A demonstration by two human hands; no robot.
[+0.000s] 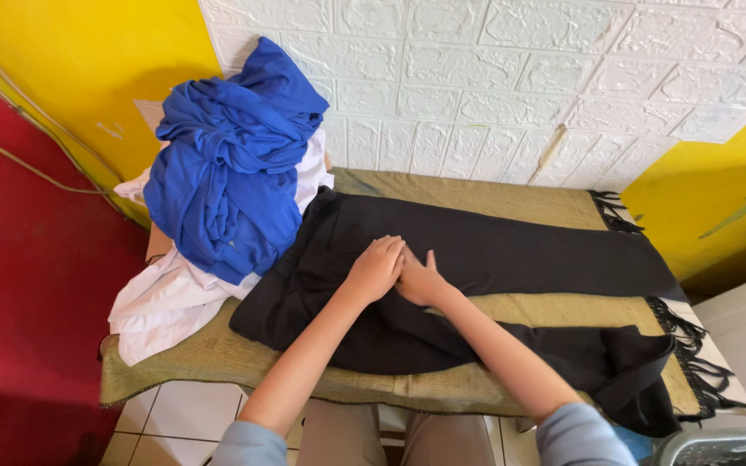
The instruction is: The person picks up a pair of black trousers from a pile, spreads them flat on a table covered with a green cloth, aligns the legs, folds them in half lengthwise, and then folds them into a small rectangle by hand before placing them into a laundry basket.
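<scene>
A pair of black trousers (pixel 511 250) lies spread flat on a table covered with an olive woven cloth (pixel 477 197). Both of my hands rest side by side on the trousers near their middle. My left hand (pixel 376 267) lies palm down with its fingers together. My right hand (pixel 419 280) presses flat just beside it, fingers slightly spread, touching the left one. Neither hand grips the fabric. One trouser leg runs to the right along the far side; the other (pixel 615 362) lies nearer me and bunches at the right end.
A heap of blue clothing (pixel 230 164) sits on white garments (pixel 170 302) at the table's left end. The cloth's black fringe (pixel 692 354) hangs at the right. White embossed wall panels behind, yellow walls at both sides, red wall left. A grey basket rim (pixel 718 447) shows bottom right.
</scene>
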